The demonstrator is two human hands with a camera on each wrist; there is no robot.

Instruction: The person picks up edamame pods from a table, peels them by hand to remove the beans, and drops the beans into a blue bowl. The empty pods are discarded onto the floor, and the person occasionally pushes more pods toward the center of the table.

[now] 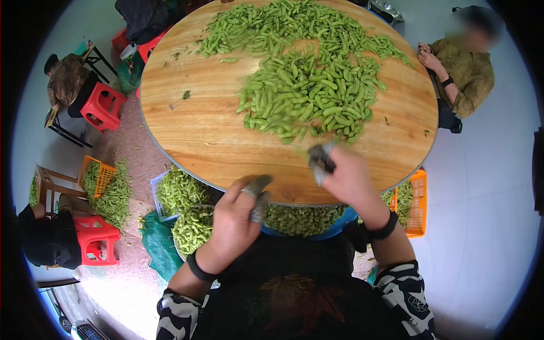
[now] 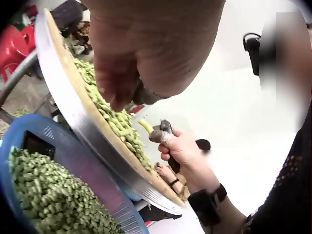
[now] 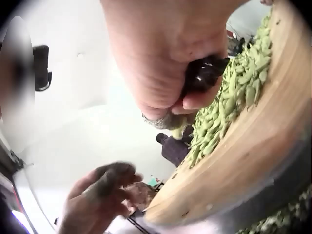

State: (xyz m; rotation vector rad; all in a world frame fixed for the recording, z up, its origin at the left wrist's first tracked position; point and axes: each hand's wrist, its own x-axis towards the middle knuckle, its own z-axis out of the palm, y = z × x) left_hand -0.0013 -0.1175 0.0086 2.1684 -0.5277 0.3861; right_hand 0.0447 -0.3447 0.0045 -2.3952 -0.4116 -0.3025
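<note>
My right hand [image 1: 350, 174] is just over the near part of the round wooden table [image 1: 198, 133], with grey wraps on its thumb and a finger. Between them it pinches a green soybean pod [image 2: 146, 126]. A glossy black object [image 3: 202, 75] is tucked in the same palm; I cannot tell what it is. My left hand [image 1: 233, 218] hovers at the table's near edge, similar wraps on its thumb and forefinger, nothing held and the fingers loosely bent. Beyond both hands lies a wide heap of green soybean pods [image 1: 317, 93].
Below the near edge stands a blue tub [image 2: 19, 127] of green beans. Orange crates [image 1: 418, 204] and baskets of pods [image 1: 184, 190] flank it. A person [image 1: 467, 73] sits at the table's right; others sit on red stools [image 1: 105, 105] at left.
</note>
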